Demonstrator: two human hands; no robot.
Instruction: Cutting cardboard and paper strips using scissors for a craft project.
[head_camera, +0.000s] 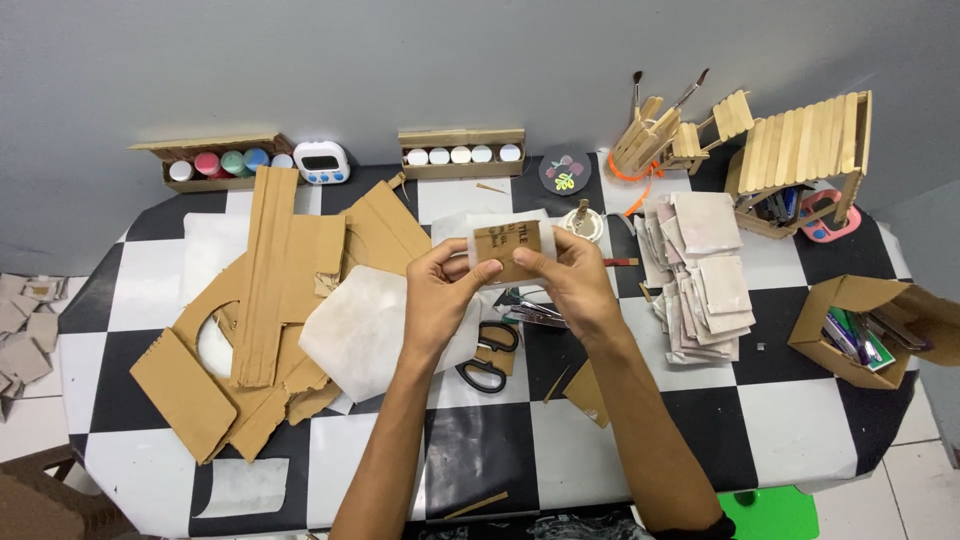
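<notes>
Cardboard piece (508, 250), small and wrapped in translucent paper, sits pinched between left hand (437, 292) and right hand (572, 280) above the checkered counter (480, 440). Scissors (487, 357) lie just beneath; cardboard sheets (270, 300) left, paper squares (700, 275) right.

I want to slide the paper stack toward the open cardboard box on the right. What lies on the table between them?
In the head view, only one tiny dark object sits on the checkered table between the paper stack and the cardboard box.
</notes>
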